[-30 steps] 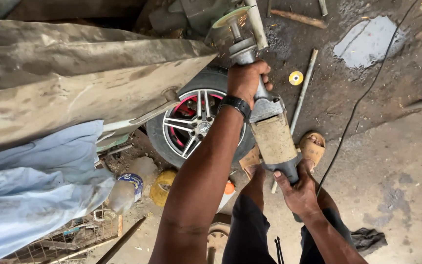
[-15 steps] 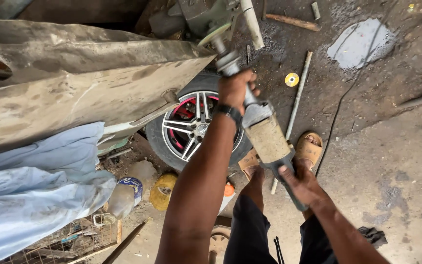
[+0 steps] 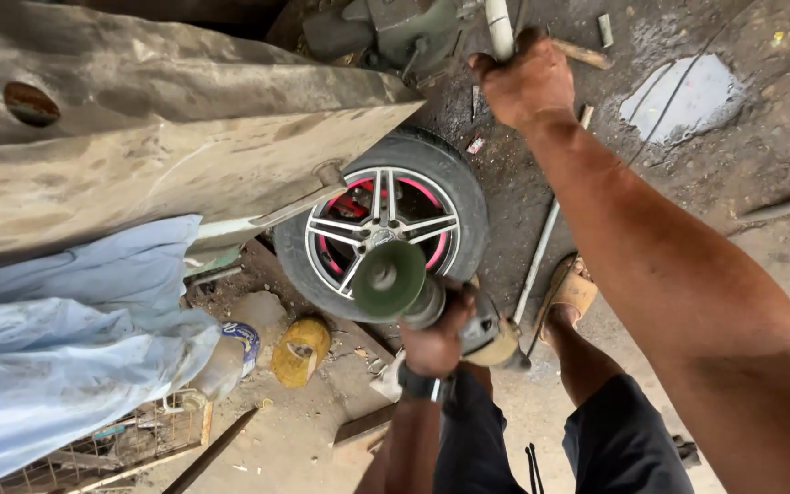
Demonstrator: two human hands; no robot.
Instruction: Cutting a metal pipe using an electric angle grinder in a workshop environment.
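Seen from above, over dirty workshop ground. Left hand [image 3: 436,343], wristwatch on the wrist, fingers closed around the body of an angle grinder [image 3: 432,306], held low near the knees, its round greenish disc [image 3: 389,279] facing up toward the camera. Right hand [image 3: 525,80] raised high, fingers wrapped around a pale narrow pipe [image 3: 499,26] at the top edge. Best handled with a firm grip on the grinder body, disc kept clear of legs and cord. Behind the disc, a black rubber tyre with silver spoked alloy wheel [image 3: 381,224], red brake part inside. To the left, a dusty, sanded car body panel [image 3: 139,174] and crumpled blue cloth [image 3: 66,338]. Sandalled foot [image 3: 571,291] on gritty concrete.
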